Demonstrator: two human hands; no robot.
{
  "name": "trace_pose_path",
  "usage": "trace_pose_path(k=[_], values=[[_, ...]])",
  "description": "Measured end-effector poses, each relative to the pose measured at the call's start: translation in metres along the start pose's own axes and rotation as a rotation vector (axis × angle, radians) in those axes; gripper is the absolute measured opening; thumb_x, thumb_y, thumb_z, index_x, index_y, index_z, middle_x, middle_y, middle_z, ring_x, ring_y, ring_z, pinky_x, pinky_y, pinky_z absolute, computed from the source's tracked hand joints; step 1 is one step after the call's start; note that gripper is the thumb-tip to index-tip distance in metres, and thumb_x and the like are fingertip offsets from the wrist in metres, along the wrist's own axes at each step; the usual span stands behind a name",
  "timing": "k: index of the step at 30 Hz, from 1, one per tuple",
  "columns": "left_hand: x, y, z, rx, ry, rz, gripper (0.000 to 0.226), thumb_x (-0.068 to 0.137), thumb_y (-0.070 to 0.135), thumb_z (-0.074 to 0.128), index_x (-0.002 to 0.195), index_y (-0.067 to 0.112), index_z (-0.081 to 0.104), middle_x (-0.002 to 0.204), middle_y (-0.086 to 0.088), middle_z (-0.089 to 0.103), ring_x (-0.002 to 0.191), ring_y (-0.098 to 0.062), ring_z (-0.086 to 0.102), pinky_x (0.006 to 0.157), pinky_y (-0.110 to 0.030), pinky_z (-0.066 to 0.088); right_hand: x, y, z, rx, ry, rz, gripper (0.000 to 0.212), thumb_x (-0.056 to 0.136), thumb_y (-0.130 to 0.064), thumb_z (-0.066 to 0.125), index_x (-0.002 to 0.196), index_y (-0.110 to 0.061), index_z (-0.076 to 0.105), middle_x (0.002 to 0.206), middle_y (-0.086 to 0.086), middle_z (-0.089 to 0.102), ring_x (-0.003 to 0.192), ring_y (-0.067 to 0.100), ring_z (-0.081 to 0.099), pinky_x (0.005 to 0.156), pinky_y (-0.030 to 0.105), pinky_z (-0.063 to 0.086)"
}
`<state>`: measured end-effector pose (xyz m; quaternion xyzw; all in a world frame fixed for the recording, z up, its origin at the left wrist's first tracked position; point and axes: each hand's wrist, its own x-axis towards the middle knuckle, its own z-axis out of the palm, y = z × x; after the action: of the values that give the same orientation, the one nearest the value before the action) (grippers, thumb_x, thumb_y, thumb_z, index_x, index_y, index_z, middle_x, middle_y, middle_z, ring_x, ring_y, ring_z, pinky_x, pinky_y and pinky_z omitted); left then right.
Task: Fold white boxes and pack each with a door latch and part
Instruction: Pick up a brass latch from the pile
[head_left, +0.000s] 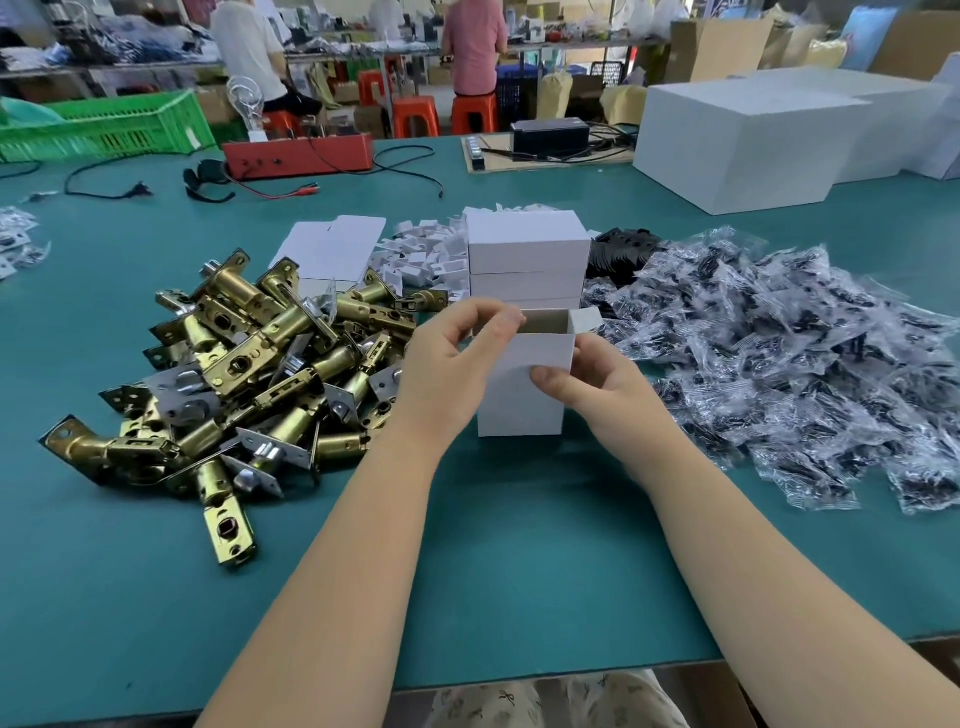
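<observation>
Both forearms bare, no sleeves showing. Left hand and right hand: no gloves, rings or watch. Lap garment pale cream with small dark printed motifs.

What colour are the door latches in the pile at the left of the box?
The door latches are mostly brass-gold, some with silver plates; the head view shows this.

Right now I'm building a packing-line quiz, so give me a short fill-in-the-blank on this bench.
1. Both hands hold a small white cardboard box whose top is ____.
2. The heap of brass door latches lies to the person's ____.
3. The clear plastic packets of black parts lie on a ____ table mat.

Missing: open; left; green
</observation>
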<state>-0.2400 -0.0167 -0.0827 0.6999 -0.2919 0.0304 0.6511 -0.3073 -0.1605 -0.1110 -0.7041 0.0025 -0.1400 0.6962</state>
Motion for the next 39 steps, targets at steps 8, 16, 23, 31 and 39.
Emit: trace_pose_path(k=[8,16,23,31,39], values=[[0.034,0.004,-0.008,-0.091,0.15,-0.258,0.018,0.099,0.022,0.045,0.094,0.023,0.063,0.083,0.004,0.068,0.079,-0.008,0.063,0.05,-0.016,0.047,-0.001,0.002,0.003,-0.119,0.096,-0.033,0.017,0.088,-0.022,0.067,0.1,-0.034,0.062,0.099,-0.01,0.071,0.095,0.016,0.067,0.082,0.031,0.056],[0.117,-0.022,-0.02,0.705,0.081,-0.288,0.033,0.094,0.003,0.04,0.11,0.01,0.068,0.119,-0.011,0.063,0.103,-0.027,0.057,0.086,-0.034,0.045,0.0,0.003,0.004,-0.154,0.125,-0.033,0.014,0.087,-0.023,0.069,0.091,-0.034,0.06,0.095,-0.019,0.069,0.092,0.014,0.066,0.081,0.031,0.055],[0.151,-0.048,-0.023,1.436,-0.367,-0.185,0.034,0.093,0.011,0.043,0.122,0.013,0.06,0.129,-0.016,0.056,0.119,-0.036,0.046,0.093,-0.046,0.047,0.003,0.004,0.0,-0.131,0.103,-0.029,0.015,0.084,-0.028,0.071,0.086,-0.041,0.062,0.092,-0.017,0.069,0.09,0.011,0.066,0.08,0.032,0.055],[0.157,-0.06,-0.019,1.442,-0.496,-0.156,0.04,0.092,0.002,0.042,0.129,0.013,0.051,0.134,-0.017,0.053,0.121,-0.039,0.048,0.09,-0.044,0.044,0.008,0.006,0.0,-0.063,0.099,-0.004,0.018,0.072,-0.036,0.069,0.089,-0.033,0.062,0.094,-0.013,0.071,0.092,0.015,0.067,0.077,0.036,0.056],[0.151,-0.051,-0.028,1.204,0.046,-0.172,0.023,0.095,0.023,0.049,0.102,0.015,0.069,0.112,-0.01,0.066,0.106,-0.031,0.055,0.084,-0.039,0.048,0.007,0.006,0.0,-0.026,0.087,-0.029,0.014,0.078,-0.03,0.07,0.088,-0.037,0.064,0.095,-0.01,0.071,0.091,0.012,0.068,0.077,0.026,0.057]])
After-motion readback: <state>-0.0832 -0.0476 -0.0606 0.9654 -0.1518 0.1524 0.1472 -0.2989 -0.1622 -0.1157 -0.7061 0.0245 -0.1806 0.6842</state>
